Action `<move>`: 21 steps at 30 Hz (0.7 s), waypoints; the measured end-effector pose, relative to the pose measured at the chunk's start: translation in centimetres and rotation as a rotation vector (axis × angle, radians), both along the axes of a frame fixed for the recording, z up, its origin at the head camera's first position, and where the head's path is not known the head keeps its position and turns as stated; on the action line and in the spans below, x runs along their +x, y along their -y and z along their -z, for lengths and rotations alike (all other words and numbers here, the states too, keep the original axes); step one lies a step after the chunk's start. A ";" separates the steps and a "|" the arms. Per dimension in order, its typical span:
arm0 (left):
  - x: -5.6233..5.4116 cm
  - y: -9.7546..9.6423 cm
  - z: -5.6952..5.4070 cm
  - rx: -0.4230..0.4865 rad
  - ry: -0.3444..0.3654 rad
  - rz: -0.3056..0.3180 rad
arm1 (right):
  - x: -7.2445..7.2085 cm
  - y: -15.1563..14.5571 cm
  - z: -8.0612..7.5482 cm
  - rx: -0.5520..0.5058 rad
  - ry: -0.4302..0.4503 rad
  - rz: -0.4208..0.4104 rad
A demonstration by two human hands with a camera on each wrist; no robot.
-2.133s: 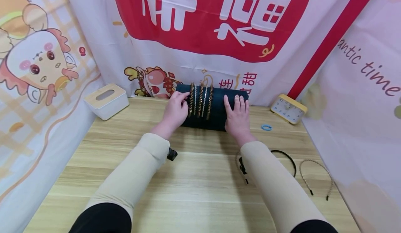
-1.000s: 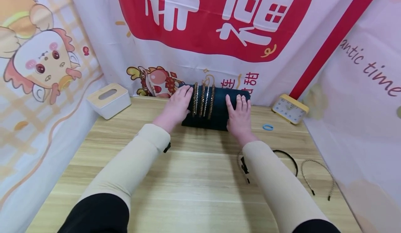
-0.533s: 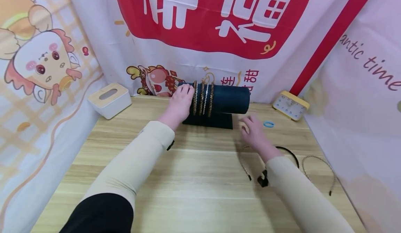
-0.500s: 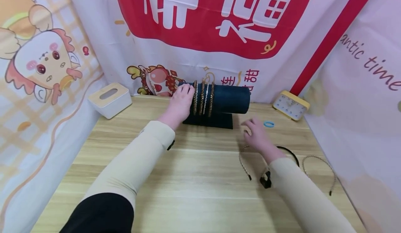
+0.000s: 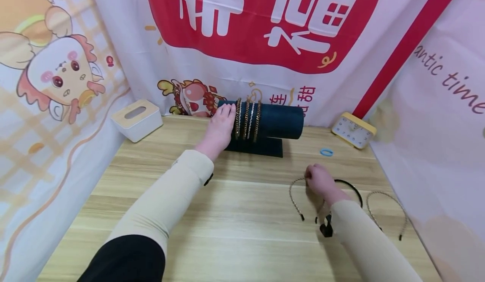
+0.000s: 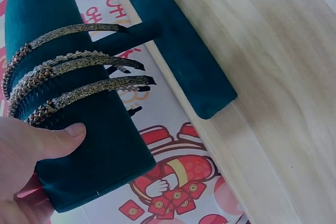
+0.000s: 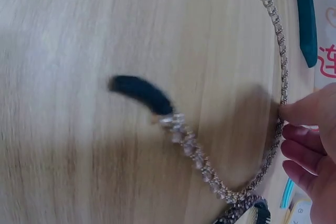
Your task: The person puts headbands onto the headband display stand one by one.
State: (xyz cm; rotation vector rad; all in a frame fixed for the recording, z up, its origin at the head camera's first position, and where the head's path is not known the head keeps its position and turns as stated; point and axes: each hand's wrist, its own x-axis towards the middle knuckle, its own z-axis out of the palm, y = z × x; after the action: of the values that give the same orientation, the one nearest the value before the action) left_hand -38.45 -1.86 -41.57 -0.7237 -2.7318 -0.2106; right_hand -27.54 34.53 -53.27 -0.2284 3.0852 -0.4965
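With my left grip (image 5: 219, 127) clasping the stand (image 5: 282, 121) near the far edge of the surface (image 5: 242, 240) and my right grip (image 5: 320, 180) pinching the beaded headband (image 7: 284, 66) toward the right edge, I should lift vertically, clearing the black headband (image 5: 356, 191).

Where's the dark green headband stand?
In the head view, the stand sits at the back of the table, between the tissue box and yellow clock, its left end in the left grip.
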 end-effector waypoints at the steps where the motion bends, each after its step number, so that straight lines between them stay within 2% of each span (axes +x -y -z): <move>1: 0.0 0.0 0.0 0.005 0.002 -0.002 | 0.0 0.1 0.0 0.008 -0.004 -0.004; 6: 0.3 -0.1 0.3 -0.006 -0.006 0.001 | 0.0 0.0 -0.6 -0.001 0.036 -0.003; 8: 0.4 -0.2 0.4 -0.017 -0.021 0.005 | 0.0 -0.5 -0.9 -0.074 0.079 0.013; 12: 0.4 -0.1 0.6 -0.015 -0.039 0.009 | -0.2 -1.3 -2.7 -0.334 0.238 0.082; 17: 0.3 0.0 0.4 -0.007 -0.011 0.014 | -0.4 -2.4 -6.7 -0.723 0.493 0.160; 21: 0.4 0.0 0.3 -0.005 0.002 0.009 | -0.6 -3.4 -9.6 -0.925 0.584 0.177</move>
State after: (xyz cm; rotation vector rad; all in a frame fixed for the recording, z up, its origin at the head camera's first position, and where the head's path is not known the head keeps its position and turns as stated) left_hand -38.06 -1.88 -41.84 -0.7371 -2.7329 -0.2063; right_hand -28.09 37.95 -43.67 0.1728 2.1243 -1.6155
